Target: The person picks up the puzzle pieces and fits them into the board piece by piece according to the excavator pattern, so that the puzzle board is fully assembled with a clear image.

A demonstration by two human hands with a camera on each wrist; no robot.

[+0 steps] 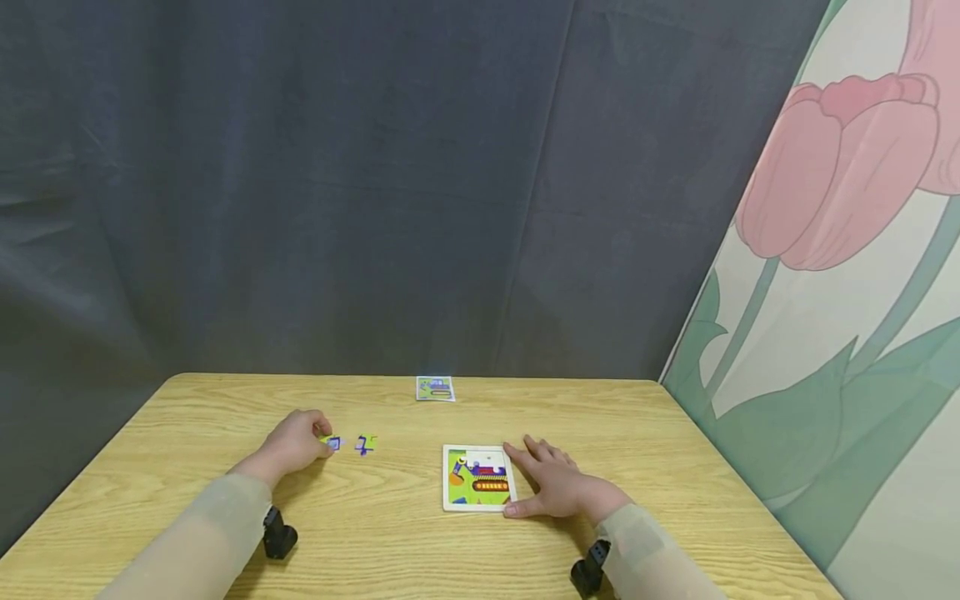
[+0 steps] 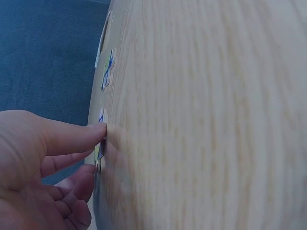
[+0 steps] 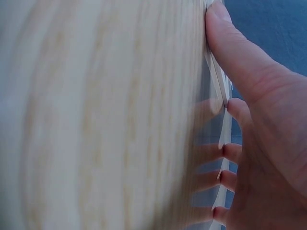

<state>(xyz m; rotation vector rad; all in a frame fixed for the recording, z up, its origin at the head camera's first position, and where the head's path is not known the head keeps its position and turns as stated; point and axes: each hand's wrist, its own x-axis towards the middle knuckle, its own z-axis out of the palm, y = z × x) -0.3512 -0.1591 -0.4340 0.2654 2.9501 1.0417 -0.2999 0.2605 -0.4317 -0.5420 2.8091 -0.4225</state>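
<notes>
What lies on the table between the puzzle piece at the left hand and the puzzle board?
Only one loose piece lies between the puzzle piece, pinched by the left hand, and the puzzle board.

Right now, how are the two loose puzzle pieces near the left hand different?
The nearer piece is touched by the left hand's fingertips; the farther piece lies apart, untouched. The nearer piece looks compact; the farther piece looks more jagged. Both lie flat on the wooden table and show blue and yellow-green.
</notes>
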